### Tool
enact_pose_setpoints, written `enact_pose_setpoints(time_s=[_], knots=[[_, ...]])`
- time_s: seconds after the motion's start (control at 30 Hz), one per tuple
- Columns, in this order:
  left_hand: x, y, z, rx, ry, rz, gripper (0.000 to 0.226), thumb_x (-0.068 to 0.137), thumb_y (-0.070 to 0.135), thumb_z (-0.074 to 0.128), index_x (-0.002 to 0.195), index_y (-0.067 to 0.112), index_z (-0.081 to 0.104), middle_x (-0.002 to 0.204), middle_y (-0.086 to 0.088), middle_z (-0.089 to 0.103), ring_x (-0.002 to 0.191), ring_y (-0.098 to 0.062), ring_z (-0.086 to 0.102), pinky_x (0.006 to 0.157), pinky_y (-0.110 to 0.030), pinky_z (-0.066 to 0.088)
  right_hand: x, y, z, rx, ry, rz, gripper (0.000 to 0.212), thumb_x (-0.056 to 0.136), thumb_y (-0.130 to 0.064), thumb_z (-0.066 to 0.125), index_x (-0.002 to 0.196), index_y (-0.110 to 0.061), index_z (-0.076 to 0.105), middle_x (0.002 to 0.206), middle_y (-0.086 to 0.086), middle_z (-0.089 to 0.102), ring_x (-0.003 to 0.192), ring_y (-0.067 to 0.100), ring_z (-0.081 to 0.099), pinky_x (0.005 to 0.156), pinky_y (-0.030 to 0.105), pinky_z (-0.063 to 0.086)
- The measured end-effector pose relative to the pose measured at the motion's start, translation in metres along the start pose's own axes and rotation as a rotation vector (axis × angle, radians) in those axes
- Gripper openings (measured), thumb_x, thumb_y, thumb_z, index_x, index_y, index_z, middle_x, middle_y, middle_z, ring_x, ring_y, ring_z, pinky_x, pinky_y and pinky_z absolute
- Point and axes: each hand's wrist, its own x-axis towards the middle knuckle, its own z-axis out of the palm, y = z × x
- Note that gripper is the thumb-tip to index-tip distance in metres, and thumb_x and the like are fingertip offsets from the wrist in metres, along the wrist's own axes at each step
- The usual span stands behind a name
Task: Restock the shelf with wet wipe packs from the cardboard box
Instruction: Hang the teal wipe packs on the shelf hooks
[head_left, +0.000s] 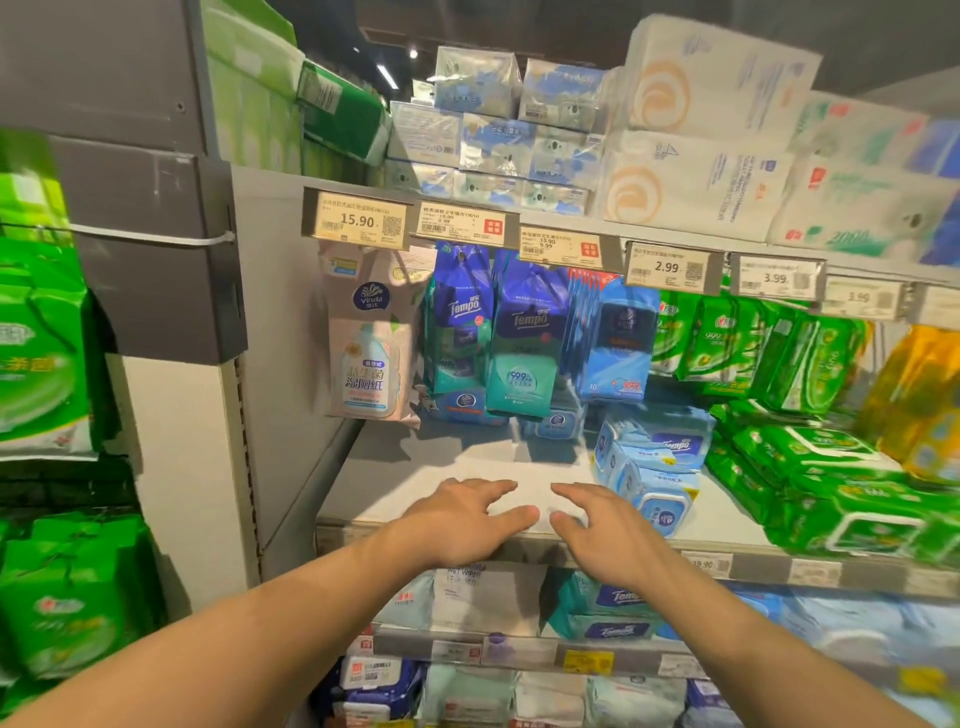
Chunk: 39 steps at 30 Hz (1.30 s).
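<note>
Both hands, left hand (462, 519) and right hand (608, 535), reach empty with fingers spread over the bare shelf (415, 483) front, likely sizing the gap for stock. Blue Tempo wet wipe packs (649, 467) lie just right of that gap; the cardboard box is out of view.

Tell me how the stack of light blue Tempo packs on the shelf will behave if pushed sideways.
The light blue Tempo packs look soft-wrapped, so probably squashy. The glossy film likely slides easily. They lie loosely tilted, so the top ones may slip off.
</note>
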Motion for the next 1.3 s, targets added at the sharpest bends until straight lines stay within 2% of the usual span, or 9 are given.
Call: enact_pose_setpoints(time_s=[0.23, 0.4, 0.53, 0.63, 0.73, 0.83, 0.93, 1.1, 1.3], knots=[[-0.025, 0.02, 0.016, 0.101, -0.013, -0.001, 0.092, 0.077, 0.097, 0.021, 0.156, 0.051, 0.031, 0.164, 0.005, 0.039, 0.152, -0.028, 0.025, 0.121, -0.054, 0.027, -0.028, 0.018, -0.005, -0.04, -0.062, -0.009, 0.058, 0.103, -0.054, 0.045, 0.156, -0.03, 0.04, 0.163, 0.005, 0.036, 0.153, 0.018, 0.027, 0.122, 0.03, 0.019], [-0.043, 0.036, 0.04, 0.14, 0.037, 0.022, 0.101, 0.071, 0.099, 0.012, 0.156, 0.048, 0.034, 0.159, 0.006, 0.045, 0.148, -0.029, 0.027, 0.117, -0.059, 0.028, -0.057, 0.04, -0.006, -0.005, -0.094, 0.006, 0.07, 0.095, -0.072, 0.043, 0.156, -0.04, 0.036, 0.167, 0.008, 0.028, 0.154, 0.022, 0.024, 0.125, 0.038, 0.024], [-0.059, 0.05, 0.068, 0.157, 0.04, 0.002, 0.107, 0.069, 0.102, 0.01, 0.156, 0.046, 0.034, 0.163, 0.01, 0.04, 0.149, -0.028, 0.027, 0.119, -0.057, 0.027, -0.082, 0.054, -0.009, 0.037, -0.135, 0.009, 0.074, 0.092, -0.078, 0.038, 0.157, -0.043, 0.032, 0.168, 0.002, 0.023, 0.156, 0.02, 0.02, 0.125, 0.039, 0.023], [-0.071, 0.061, 0.089, 0.163, 0.055, 0.011, 0.1, 0.072, 0.1, 0.011, 0.154, 0.049, 0.035, 0.161, 0.011, 0.042, 0.148, -0.027, 0.031, 0.12, -0.053, 0.028, -0.1, 0.065, -0.011, 0.064, -0.145, 0.009, 0.089, 0.078, -0.091, 0.028, 0.156, -0.046, 0.03, 0.169, -0.004, 0.023, 0.155, 0.018, 0.022, 0.124, 0.045, 0.026], [-0.082, 0.072, 0.108, 0.19, 0.043, -0.024, 0.109, 0.068, 0.104, 0.008, 0.156, 0.046, 0.035, 0.164, 0.012, 0.037, 0.15, -0.026, 0.027, 0.121, -0.051, 0.026, -0.119, 0.078, -0.012, 0.079, -0.161, 0.014, 0.085, 0.078, -0.089, 0.033, 0.155, -0.052, 0.028, 0.169, -0.005, 0.02, 0.155, 0.018, 0.021, 0.124, 0.047, 0.026], [-0.097, 0.079, 0.128, 0.21, 0.019, -0.083, 0.118, 0.062, 0.107, 0.004, 0.157, 0.044, 0.032, 0.166, 0.012, 0.032, 0.152, -0.026, 0.024, 0.121, -0.056, 0.025, -0.136, 0.091, -0.01, 0.064, -0.201, 0.005, 0.084, 0.078, -0.09, 0.035, 0.154, -0.054, 0.028, 0.169, -0.009, 0.018, 0.156, 0.019, 0.019, 0.124, 0.048, 0.025], [-0.115, 0.084, 0.15, 0.204, -0.018, -0.122, 0.11, 0.069, 0.104, 0.009, 0.159, 0.044, 0.03, 0.168, 0.01, 0.029, 0.153, -0.03, 0.021, 0.121, -0.058, 0.023, -0.152, 0.103, -0.006, 0.071, -0.232, -0.002, 0.09, 0.075, -0.094, 0.032, 0.155, -0.051, 0.029, 0.169, -0.008, 0.02, 0.156, 0.016, 0.018, 0.124, 0.047, 0.025], [-0.138, 0.081, 0.178, 0.165, -0.052, -0.145, 0.114, 0.065, 0.106, 0.009, 0.158, 0.045, 0.03, 0.168, 0.014, 0.026, 0.155, -0.029, 0.018, 0.122, -0.058, 0.022, -0.182, 0.113, 0.003, 0.078, -0.259, -0.013, 0.074, 0.092, -0.076, 0.043, 0.157, -0.042, 0.033, 0.169, -0.002, 0.021, 0.156, 0.016, 0.018, 0.125, 0.04, 0.02], [-0.154, 0.068, 0.21, 0.136, -0.103, -0.147, 0.107, 0.067, 0.106, 0.012, 0.154, 0.049, 0.037, 0.165, 0.012, 0.034, 0.151, -0.029, 0.026, 0.12, -0.057, 0.025, -0.219, 0.129, 0.022, 0.115, -0.301, 0.052, 0.08, 0.088, -0.081, 0.042, 0.157, -0.041, 0.034, 0.169, -0.006, 0.023, 0.156, 0.014, 0.017, 0.127, 0.039, 0.018]])
